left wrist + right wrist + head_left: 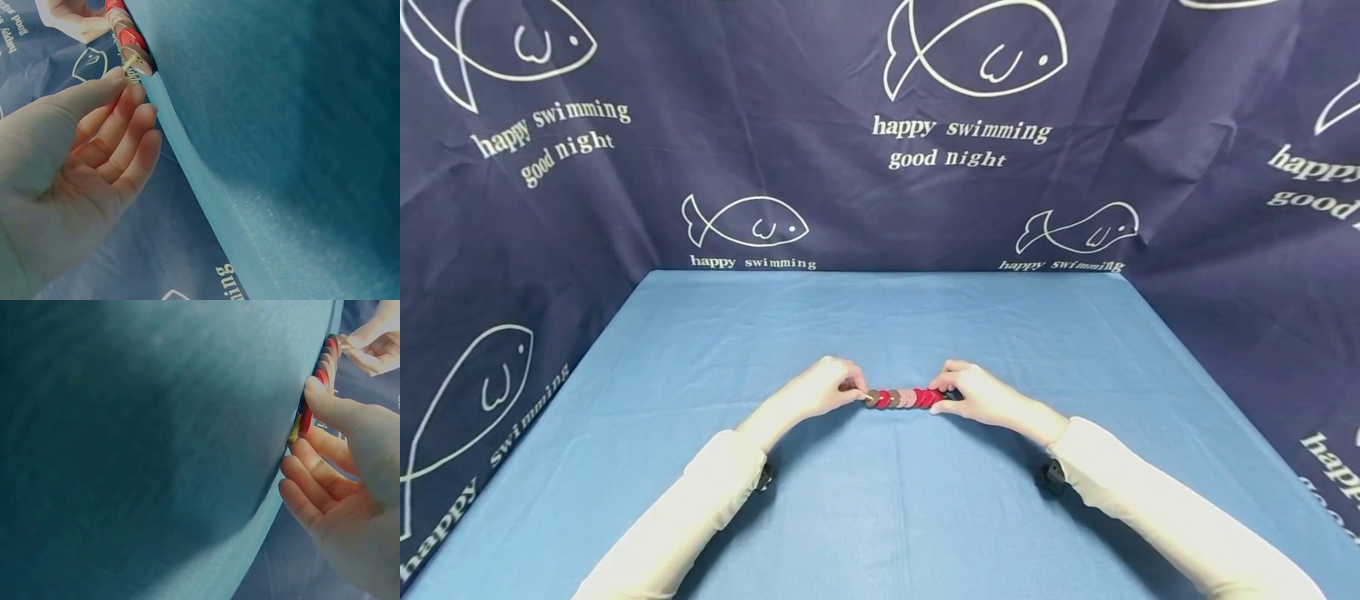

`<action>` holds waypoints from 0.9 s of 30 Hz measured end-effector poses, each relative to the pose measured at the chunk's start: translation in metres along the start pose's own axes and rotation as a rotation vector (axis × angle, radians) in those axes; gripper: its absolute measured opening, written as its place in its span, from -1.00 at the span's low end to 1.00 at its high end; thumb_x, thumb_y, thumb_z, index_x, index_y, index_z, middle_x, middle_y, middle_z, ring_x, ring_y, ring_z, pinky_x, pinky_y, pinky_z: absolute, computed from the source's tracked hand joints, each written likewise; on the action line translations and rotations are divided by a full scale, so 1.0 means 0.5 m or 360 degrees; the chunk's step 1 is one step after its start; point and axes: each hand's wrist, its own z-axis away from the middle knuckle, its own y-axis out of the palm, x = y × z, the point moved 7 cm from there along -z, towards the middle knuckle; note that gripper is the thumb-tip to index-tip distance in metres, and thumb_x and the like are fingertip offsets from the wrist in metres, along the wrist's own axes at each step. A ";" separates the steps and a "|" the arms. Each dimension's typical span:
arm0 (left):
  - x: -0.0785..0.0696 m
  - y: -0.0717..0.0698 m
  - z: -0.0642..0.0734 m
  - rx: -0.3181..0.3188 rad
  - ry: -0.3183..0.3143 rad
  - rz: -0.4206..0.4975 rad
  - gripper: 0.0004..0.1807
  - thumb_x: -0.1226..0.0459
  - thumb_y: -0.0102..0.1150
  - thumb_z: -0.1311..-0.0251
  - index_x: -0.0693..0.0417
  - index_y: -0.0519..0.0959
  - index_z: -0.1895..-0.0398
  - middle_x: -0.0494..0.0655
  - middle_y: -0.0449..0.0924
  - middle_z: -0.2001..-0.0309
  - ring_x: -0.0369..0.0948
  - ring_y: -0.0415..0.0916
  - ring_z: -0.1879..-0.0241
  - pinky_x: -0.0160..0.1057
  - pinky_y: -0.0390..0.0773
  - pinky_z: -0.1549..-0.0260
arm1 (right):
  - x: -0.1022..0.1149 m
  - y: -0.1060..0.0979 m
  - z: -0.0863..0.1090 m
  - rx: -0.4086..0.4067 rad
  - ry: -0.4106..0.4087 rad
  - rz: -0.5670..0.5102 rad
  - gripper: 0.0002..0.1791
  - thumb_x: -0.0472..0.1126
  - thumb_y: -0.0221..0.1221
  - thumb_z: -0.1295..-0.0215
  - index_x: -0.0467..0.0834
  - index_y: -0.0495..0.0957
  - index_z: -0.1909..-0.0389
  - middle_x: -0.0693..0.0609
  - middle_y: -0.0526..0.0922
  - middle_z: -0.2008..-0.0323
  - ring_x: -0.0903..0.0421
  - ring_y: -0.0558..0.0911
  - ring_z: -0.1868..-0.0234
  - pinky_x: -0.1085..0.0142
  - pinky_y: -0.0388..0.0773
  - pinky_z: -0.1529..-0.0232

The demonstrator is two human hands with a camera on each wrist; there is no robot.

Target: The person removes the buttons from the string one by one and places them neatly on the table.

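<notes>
A row of round buttons (906, 398) in red, pink and brown is strung on a thin yellow cord (130, 62) over the middle of the table. The left hand (829, 388) pinches the cord's end between thumb and index finger, right beside a brown button (137, 59) with holes. At the opposite end, the right hand (981, 394) holds the red buttons (305, 420) between thumb and fingers. Something yellow (294, 430) and a dark bit show by its fingertips; their kind is unclear. The row runs nearly straight between both hands.
A blue cloth (880, 517) covers the table. Dark blue curtains (820, 108) with white fish drawings and lettering stand behind it and along both sides. Small black devices sit under the left cuff (766, 477) and the right cuff (1052, 475).
</notes>
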 end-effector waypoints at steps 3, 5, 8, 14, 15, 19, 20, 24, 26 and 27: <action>0.001 -0.002 0.001 -0.0033 0.0000 0.0003 -0.92 0.32 0.25 -0.11 0.02 0.61 0.51 -0.18 0.60 0.49 -0.37 0.43 0.49 -0.42 0.45 0.43 | 0.002 0.000 0.000 -0.0002 -0.0002 0.0002 -0.75 -0.15 0.37 -0.03 -0.16 0.66 0.26 0.02 0.51 0.44 0.08 0.45 0.41 0.38 0.37 0.33; 0.003 -0.004 0.002 -0.0048 -0.0004 0.0005 -0.92 0.32 0.26 -0.10 0.01 0.61 0.51 -0.19 0.60 0.50 -0.38 0.44 0.49 -0.43 0.45 0.43 | 0.003 0.000 0.000 -0.0001 0.0007 0.0004 -0.75 -0.15 0.36 -0.03 -0.16 0.66 0.26 0.02 0.51 0.43 0.08 0.45 0.40 0.37 0.38 0.32; 0.005 -0.005 0.003 -0.0065 -0.0022 0.0014 -0.92 0.32 0.26 -0.10 0.01 0.61 0.51 -0.19 0.60 0.50 -0.38 0.45 0.49 -0.42 0.46 0.43 | 0.003 -0.002 0.000 -0.0002 0.0019 0.0007 -0.76 -0.16 0.36 -0.04 -0.16 0.65 0.26 0.03 0.53 0.41 0.10 0.46 0.39 0.36 0.40 0.31; 0.014 -0.008 0.003 -0.0087 -0.0097 0.0048 -0.92 0.33 0.27 -0.08 0.02 0.60 0.53 -0.18 0.62 0.50 -0.37 0.49 0.47 -0.41 0.49 0.41 | 0.002 -0.004 -0.001 -0.0004 0.0029 0.0005 -0.75 -0.19 0.35 -0.05 -0.17 0.64 0.24 0.04 0.56 0.38 0.13 0.49 0.38 0.35 0.45 0.29; 0.015 -0.008 0.003 -0.0091 -0.0107 0.0051 -0.91 0.33 0.27 -0.08 0.02 0.60 0.53 -0.18 0.62 0.50 -0.36 0.50 0.47 -0.41 0.49 0.41 | 0.001 -0.003 -0.002 -0.0001 0.0031 0.0003 -0.75 -0.20 0.35 -0.05 -0.18 0.64 0.23 0.04 0.55 0.39 0.13 0.49 0.38 0.35 0.44 0.29; 0.022 -0.007 0.003 -0.0087 -0.0150 0.0064 -0.91 0.34 0.26 -0.08 0.02 0.60 0.53 -0.17 0.62 0.50 -0.36 0.51 0.47 -0.41 0.50 0.40 | -0.001 -0.001 -0.004 0.0011 0.0033 0.0015 -0.75 -0.20 0.33 -0.06 -0.18 0.64 0.22 0.02 0.54 0.39 0.13 0.45 0.40 0.39 0.39 0.33; 0.023 -0.008 0.004 -0.0085 -0.0163 0.0071 -0.91 0.34 0.26 -0.09 0.03 0.60 0.53 -0.17 0.62 0.50 -0.37 0.51 0.47 -0.41 0.50 0.40 | -0.002 -0.001 -0.004 0.0010 0.0034 0.0020 -0.75 -0.20 0.33 -0.06 -0.18 0.65 0.21 0.02 0.54 0.40 0.12 0.44 0.40 0.39 0.38 0.33; 0.025 -0.008 0.004 -0.0069 -0.0204 0.0087 -0.91 0.34 0.25 -0.09 0.03 0.60 0.53 -0.17 0.63 0.50 -0.38 0.50 0.48 -0.41 0.49 0.41 | -0.007 -0.001 -0.004 -0.0004 0.0047 0.0066 -0.73 -0.19 0.33 -0.07 -0.19 0.65 0.19 0.00 0.53 0.39 0.14 0.42 0.42 0.40 0.36 0.36; 0.025 -0.007 0.004 -0.0054 -0.0211 0.0093 -0.91 0.34 0.25 -0.09 0.03 0.60 0.53 -0.18 0.63 0.51 -0.39 0.50 0.49 -0.42 0.48 0.42 | -0.010 -0.001 -0.004 -0.0018 0.0049 0.0083 -0.72 -0.19 0.33 -0.06 -0.20 0.65 0.18 0.00 0.53 0.39 0.14 0.43 0.42 0.40 0.38 0.36; 0.025 -0.006 0.004 -0.0044 -0.0205 0.0094 -0.91 0.34 0.26 -0.09 0.04 0.60 0.54 -0.18 0.63 0.52 -0.39 0.50 0.49 -0.42 0.48 0.43 | -0.010 -0.003 -0.003 -0.0027 0.0045 0.0090 -0.72 -0.20 0.33 -0.06 -0.20 0.65 0.18 0.01 0.54 0.40 0.15 0.45 0.42 0.39 0.40 0.36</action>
